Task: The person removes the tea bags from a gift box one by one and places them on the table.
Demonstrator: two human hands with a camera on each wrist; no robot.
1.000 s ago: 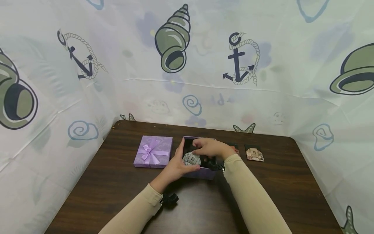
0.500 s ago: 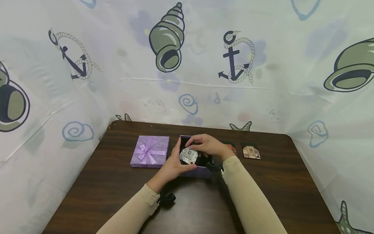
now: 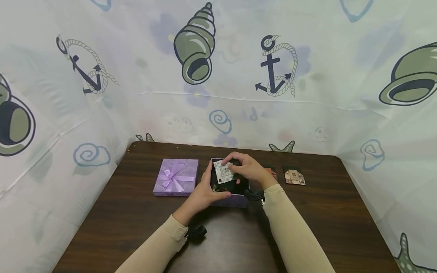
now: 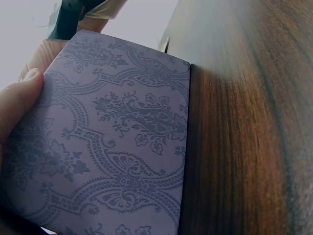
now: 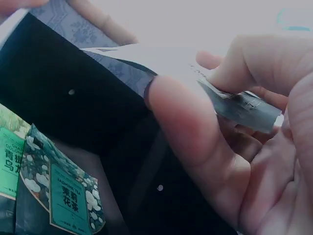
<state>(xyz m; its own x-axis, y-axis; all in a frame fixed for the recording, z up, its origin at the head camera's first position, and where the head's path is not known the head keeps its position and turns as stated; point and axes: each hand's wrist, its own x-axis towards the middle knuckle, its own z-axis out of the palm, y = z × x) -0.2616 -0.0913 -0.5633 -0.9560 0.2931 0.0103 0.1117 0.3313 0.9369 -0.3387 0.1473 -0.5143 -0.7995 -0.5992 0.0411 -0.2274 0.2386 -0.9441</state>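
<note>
My left hand (image 3: 201, 197) grips the near left corner of a lilac patterned gift box (image 3: 229, 201), thumb on its front wall. In the left wrist view that thumb presses the patterned side of the box. Over the box's opening, my right hand (image 3: 250, 169) pinches a pale tea packet (image 3: 222, 173) between thumb and fingers. The right wrist view shows this packet's dark edge, partly hidden by the fingers. Inside the black-lined box stand a green-labelled jasmine tea packet (image 5: 71, 196) and an oolong packet (image 5: 9, 169), cut off by the frame.
The box's lilac lid (image 3: 175, 177) with a ribbon bow lies left of the box. Right of it on the brown table (image 3: 112, 227) lie one tea packet (image 3: 294, 177) and another packet (image 3: 272, 173) half hidden by the right hand. A patterned cloth (image 3: 239, 76) hangs behind.
The right hand has raised the pale packet from the box's near left part toward its far left, turning its face into fuller view. The left hand stays on the box. The head view has shifted slightly.
</note>
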